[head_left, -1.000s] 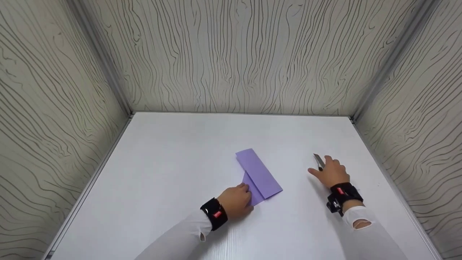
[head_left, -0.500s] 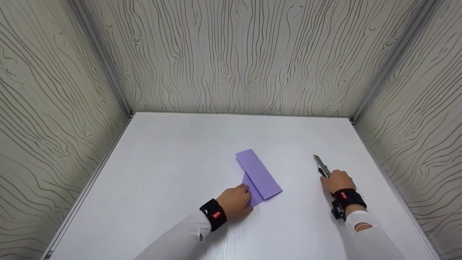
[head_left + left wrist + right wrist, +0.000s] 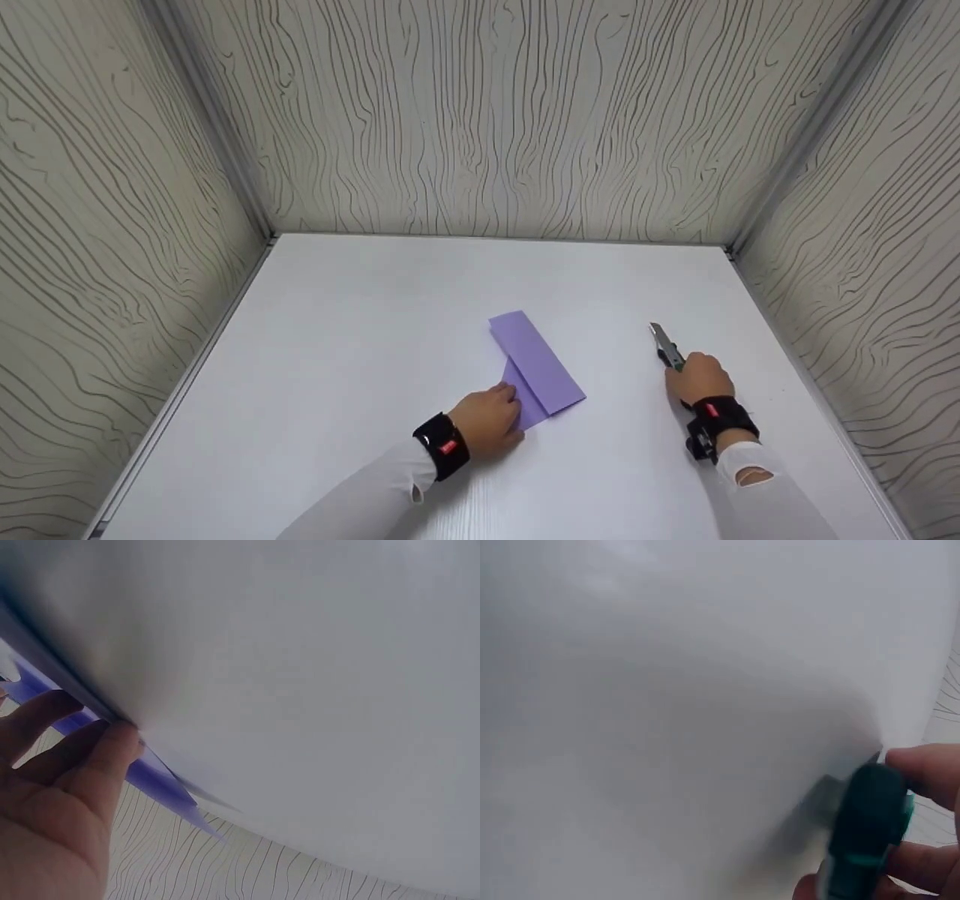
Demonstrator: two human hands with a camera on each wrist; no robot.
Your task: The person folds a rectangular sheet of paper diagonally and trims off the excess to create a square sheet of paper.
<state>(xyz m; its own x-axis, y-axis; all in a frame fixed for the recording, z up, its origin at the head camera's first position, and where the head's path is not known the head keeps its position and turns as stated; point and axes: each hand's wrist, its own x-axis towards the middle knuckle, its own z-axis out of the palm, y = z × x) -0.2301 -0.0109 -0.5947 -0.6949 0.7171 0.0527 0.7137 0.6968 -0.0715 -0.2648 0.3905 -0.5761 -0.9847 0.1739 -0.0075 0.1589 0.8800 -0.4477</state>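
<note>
A sheet of purple paper (image 3: 536, 364), folded into a long strip with a flap showing on its left, lies slantwise in the head view. My left hand (image 3: 487, 421) holds the paper's near left edge with bent fingers. In the left wrist view the fingertips (image 3: 124, 733) bear on the paper (image 3: 161, 784). On the right, my right hand (image 3: 699, 377) grips a utility knife (image 3: 666, 346), its metal front pointing away from me. The knife's dark green rear end (image 3: 870, 810) shows blurred between thumb and fingers in the right wrist view.
All of this is on a white table (image 3: 360, 322). Wood-grain panels (image 3: 480, 120) close it in at the back and both sides. A wide stretch of tabletop separates the paper from the knife.
My right hand, spread above the knife a second ago, has drawn back toward me and closed its fingers round the handle. My left hand and the paper stay in place.
</note>
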